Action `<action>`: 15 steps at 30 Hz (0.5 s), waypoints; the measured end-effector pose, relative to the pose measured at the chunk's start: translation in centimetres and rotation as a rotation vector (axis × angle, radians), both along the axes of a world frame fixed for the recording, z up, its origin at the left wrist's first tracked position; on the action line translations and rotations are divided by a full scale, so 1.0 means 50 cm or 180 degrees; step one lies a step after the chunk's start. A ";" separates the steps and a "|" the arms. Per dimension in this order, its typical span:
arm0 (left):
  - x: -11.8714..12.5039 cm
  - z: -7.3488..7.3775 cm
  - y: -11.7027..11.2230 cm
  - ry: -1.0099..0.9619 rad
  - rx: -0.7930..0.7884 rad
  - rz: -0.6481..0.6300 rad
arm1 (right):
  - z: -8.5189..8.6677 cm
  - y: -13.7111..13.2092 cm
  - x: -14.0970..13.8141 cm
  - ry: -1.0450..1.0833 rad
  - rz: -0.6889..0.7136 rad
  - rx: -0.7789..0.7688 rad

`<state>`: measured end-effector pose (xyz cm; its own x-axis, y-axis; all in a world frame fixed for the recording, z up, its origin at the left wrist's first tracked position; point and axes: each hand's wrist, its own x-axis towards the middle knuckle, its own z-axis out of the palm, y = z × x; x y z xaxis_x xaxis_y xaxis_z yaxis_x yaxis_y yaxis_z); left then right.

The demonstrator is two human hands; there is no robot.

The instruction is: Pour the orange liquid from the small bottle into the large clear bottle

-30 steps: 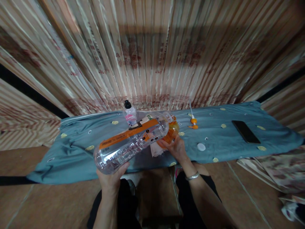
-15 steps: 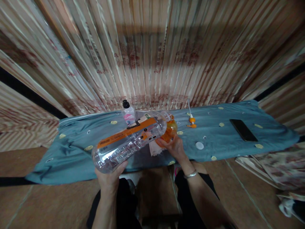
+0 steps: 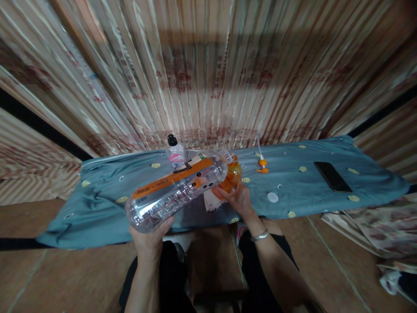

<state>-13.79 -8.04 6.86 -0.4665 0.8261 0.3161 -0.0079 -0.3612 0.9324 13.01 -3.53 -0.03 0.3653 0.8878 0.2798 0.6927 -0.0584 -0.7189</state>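
Note:
My left hand grips the base of a large clear plastic bottle with an orange label. The bottle is tipped far over, its open neck resting at the mouth of a small orange bottle. My right hand, with a metal bangle on the wrist, is wrapped around that orange bottle and steadies it on the blue cloth. A folded pale rag lies under the orange bottle.
A small clear bottle with a black cap stands behind the big one. An orange pump head with its tube, a white cap and a black phone lie on the cloth to the right. A patterned curtain hangs behind.
The base of the large bottle has been lifted a little and its tilt toward the orange bottle has grown slightly. Both hands keep their hold.

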 end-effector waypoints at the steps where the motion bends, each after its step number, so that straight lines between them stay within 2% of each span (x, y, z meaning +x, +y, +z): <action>1: -0.001 -0.001 0.000 0.0031 -0.0014 -0.0004 | 0.000 0.000 -0.002 -0.0007 0.0020 -0.0001; 9: -0.010 -0.017 0.007 0.0141 0.0000 0.0035 | 0.000 0.003 -0.009 0.0041 0.0029 0.0209; 15: 0.002 0.001 0.007 0.0006 0.0202 -0.0072 | -0.003 0.008 0.000 0.0115 0.0060 0.0081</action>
<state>-13.69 -7.70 6.90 -0.4474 0.8146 0.3691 -0.0149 -0.4195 0.9076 13.00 -3.12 -0.16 0.3589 0.8873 0.2895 0.6671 -0.0270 -0.7445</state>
